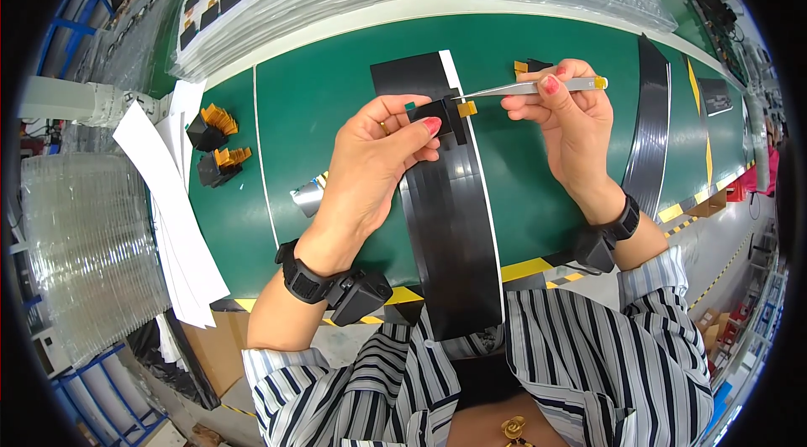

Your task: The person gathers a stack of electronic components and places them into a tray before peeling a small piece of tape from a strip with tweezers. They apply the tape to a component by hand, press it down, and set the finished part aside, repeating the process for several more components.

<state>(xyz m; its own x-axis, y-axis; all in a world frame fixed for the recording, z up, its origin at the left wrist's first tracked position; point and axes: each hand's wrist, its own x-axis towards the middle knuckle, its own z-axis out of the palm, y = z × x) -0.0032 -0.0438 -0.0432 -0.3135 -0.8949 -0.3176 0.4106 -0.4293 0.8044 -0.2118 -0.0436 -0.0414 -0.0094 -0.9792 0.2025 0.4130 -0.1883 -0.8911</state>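
Between the thumb and fingers of my left hand (374, 153) is a small flat black part (430, 113) with a gold-coloured flex tail (467, 109) and a green tab at its left end. My right hand (576, 123) grips metal tweezers (538, 87), whose thin tip reaches left to the upper right edge of the black part. Whether the tip touches it I cannot tell. Beneath both lies a long black strip sheet (450, 228) with a white edge, running toward me over the table's front edge.
Black parts with gold flex tails lie in a pile (220, 157) at the left, beside white paper strips (168, 212). Another black strip (647, 128) lies at the right of the green table mat (328, 60). Stacked clear trays (319, 6) line the back; more trays (84, 254) stand left.
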